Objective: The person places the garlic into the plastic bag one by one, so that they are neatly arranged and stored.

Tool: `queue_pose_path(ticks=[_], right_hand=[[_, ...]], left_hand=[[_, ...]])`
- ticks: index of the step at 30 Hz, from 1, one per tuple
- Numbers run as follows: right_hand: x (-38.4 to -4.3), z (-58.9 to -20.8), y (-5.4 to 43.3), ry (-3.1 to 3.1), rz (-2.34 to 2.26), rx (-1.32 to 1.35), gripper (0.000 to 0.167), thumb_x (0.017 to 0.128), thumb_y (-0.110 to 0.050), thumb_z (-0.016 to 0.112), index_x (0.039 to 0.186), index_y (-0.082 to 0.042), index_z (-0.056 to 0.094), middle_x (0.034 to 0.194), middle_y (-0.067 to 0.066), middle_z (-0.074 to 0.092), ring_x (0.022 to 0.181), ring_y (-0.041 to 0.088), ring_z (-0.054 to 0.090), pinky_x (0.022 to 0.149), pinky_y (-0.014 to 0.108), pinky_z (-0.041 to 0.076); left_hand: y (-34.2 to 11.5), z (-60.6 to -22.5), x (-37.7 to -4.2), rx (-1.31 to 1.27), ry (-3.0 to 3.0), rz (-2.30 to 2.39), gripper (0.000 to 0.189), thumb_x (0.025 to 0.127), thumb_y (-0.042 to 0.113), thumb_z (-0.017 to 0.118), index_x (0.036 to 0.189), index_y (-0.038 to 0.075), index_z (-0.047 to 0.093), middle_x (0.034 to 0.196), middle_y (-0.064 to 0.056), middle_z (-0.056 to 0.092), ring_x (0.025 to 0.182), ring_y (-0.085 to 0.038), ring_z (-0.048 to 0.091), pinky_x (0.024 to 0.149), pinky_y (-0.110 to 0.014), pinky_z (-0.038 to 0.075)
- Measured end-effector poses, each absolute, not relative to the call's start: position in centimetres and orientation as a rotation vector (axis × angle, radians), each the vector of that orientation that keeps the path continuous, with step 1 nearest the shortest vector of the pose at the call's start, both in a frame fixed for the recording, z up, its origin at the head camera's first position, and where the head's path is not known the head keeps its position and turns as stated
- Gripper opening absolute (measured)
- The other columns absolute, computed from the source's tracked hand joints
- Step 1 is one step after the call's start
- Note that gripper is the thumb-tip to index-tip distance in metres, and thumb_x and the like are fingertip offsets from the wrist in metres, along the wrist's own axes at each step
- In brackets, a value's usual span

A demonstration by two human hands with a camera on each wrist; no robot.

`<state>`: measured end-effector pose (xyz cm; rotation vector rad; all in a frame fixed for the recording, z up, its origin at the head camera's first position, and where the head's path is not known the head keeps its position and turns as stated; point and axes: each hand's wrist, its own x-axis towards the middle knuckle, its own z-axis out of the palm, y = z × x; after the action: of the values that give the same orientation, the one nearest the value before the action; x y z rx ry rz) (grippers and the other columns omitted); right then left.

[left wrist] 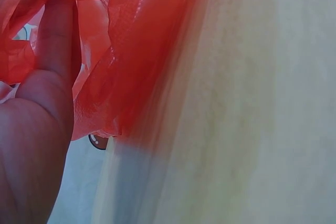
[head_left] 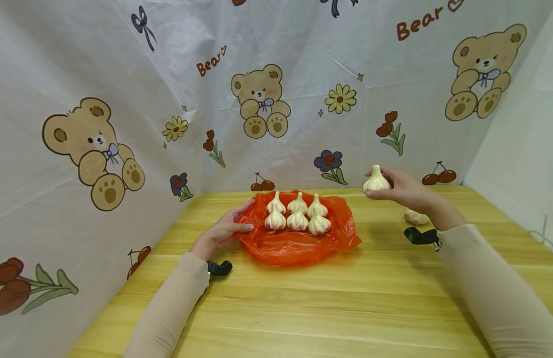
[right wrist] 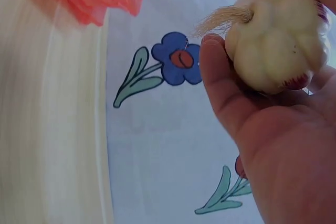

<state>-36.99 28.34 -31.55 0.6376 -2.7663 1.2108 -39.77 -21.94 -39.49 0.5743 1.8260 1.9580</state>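
My right hand [head_left: 403, 189] holds a garlic bulb [head_left: 376, 181] in the air to the right of the red plastic bag [head_left: 289, 251]. In the right wrist view the bulb [right wrist: 278, 40] sits between thumb and fingers, its dry root tuft showing. My left hand [head_left: 227, 228] grips the bag's left edge, thumb on the near side. Red film [left wrist: 136, 40] hides the fingertips in the left wrist view. Several pale garlic bulbs [head_left: 297, 220] stand in two rows in the spread-open bag, stems up.
Another garlic bulb [head_left: 416, 217] lies on the wooden table [head_left: 303, 308] behind the right wrist, partly hidden by it. A white sheet printed with bears and flowers [head_left: 298, 149] rises along the table's back and left. A thin cable [head_left: 544, 236] is at the right edge.
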Motion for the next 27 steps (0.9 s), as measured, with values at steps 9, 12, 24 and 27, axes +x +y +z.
queue_pose_path(ticks=[9, 12, 24, 27], right_hand=[[-37.8, -31.3, 25.4, -2.717, 1.369, 0.769, 0.064, 0.093, -0.029, 0.078, 0.144, -0.010, 0.044, 0.128, 0.016, 0.060, 0.107, 0.029, 0.060, 0.087, 0.024, 0.059], [-38.0, -31.3, 24.4, -2.705, 1.423, 0.822, 0.064, 0.093, -0.026, 0.079, 0.144, -0.009, 0.044, 0.128, 0.017, 0.060, 0.109, 0.029, 0.060, 0.089, 0.025, 0.059], [-38.6, -31.3, 20.5, -2.732, 1.515, 0.991, 0.059, 0.088, -0.016, 0.082, 0.138, -0.012, 0.049, 0.122, 0.016, 0.061, 0.105, 0.029, 0.063, 0.088, 0.030, 0.061], [-38.7, -31.2, 19.6, -2.744, 1.528, 1.047, 0.059, 0.088, -0.013, 0.082, 0.137, -0.013, 0.050, 0.121, 0.016, 0.062, 0.106, 0.030, 0.065, 0.090, 0.032, 0.062]], left_hand=[[-22.0, -39.4, -39.7, 0.579, 1.836, 1.946, 0.088, 0.096, -0.009, 0.061, 0.166, 0.025, 0.021, 0.174, -0.005, 0.015, 0.157, -0.039, 0.025, 0.102, -0.037, 0.056], [-22.0, -39.4, -39.8, 0.571, 1.836, 1.949, 0.088, 0.096, -0.009, 0.062, 0.166, 0.026, 0.022, 0.174, -0.004, 0.015, 0.157, -0.039, 0.025, 0.102, -0.037, 0.056], [-22.0, -39.5, -39.9, 0.578, 1.847, 1.951, 0.088, 0.095, -0.009, 0.061, 0.166, 0.025, 0.022, 0.174, -0.004, 0.014, 0.157, -0.038, 0.025, 0.101, -0.036, 0.057], [-22.1, -39.6, -39.9, 0.589, 1.847, 1.948, 0.088, 0.096, -0.010, 0.061, 0.166, 0.025, 0.021, 0.174, -0.004, 0.014, 0.157, -0.038, 0.025, 0.101, -0.036, 0.057]])
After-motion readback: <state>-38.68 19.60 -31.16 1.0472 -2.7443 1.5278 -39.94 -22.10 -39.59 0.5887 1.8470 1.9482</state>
